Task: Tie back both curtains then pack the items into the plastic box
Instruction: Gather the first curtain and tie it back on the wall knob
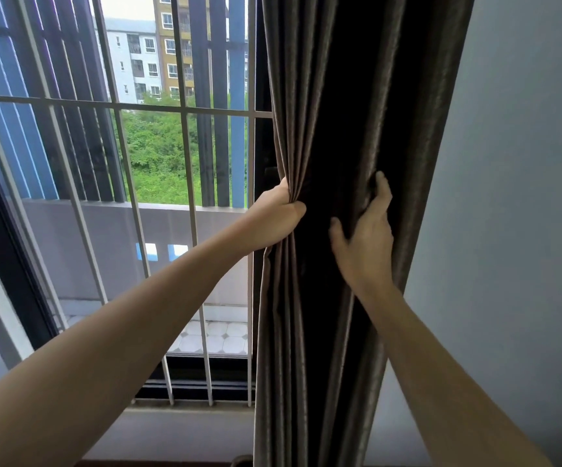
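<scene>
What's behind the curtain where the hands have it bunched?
Left of the curtain: window bars, balcony outside. Right: grey wall. Directly behind the folds is covered; no tieback shows. Left hand and right hand grip it.

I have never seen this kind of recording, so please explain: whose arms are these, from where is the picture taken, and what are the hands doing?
There is no machine here. The single picture comes from a camera worn on a person's head, so the two bare arms are that person's own. They stand at a window with white bars. The left hand grips the gathered edge of a dark brown curtain, bunching its folds. The right hand grips the folds on the other side, fingers curled into the fabric. No tie-back is visible. A grey wall is at the right.
</scene>
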Available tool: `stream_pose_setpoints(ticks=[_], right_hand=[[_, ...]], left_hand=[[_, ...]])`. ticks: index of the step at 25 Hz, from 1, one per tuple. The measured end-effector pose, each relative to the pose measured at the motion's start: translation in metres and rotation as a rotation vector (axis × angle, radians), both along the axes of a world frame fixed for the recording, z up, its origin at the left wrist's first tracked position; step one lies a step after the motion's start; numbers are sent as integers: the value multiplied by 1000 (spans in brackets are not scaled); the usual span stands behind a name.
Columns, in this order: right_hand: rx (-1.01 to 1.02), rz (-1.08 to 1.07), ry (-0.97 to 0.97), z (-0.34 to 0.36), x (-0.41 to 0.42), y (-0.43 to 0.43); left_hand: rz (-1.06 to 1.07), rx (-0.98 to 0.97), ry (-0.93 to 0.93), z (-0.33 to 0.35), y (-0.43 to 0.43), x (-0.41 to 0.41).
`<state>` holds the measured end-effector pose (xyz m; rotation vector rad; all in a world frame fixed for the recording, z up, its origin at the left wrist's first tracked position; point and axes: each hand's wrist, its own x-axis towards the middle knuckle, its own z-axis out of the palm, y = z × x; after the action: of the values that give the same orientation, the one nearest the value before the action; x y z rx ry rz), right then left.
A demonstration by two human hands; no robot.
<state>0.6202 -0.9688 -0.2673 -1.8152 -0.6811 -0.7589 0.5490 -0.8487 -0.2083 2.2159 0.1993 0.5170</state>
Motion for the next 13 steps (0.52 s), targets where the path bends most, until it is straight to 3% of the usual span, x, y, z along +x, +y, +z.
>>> stream_pose_setpoints(ticks=[2, 8, 13], right_hand=[[-99, 1, 113, 4, 2, -3], [-268, 78, 12, -65, -31, 6], [-270, 112, 53, -89, -34, 11]], left_hand=[[-2, -2, -5, 0, 0, 0], [-11, 1, -3, -2, 9, 7], [-62, -34, -7, -5, 6, 6]])
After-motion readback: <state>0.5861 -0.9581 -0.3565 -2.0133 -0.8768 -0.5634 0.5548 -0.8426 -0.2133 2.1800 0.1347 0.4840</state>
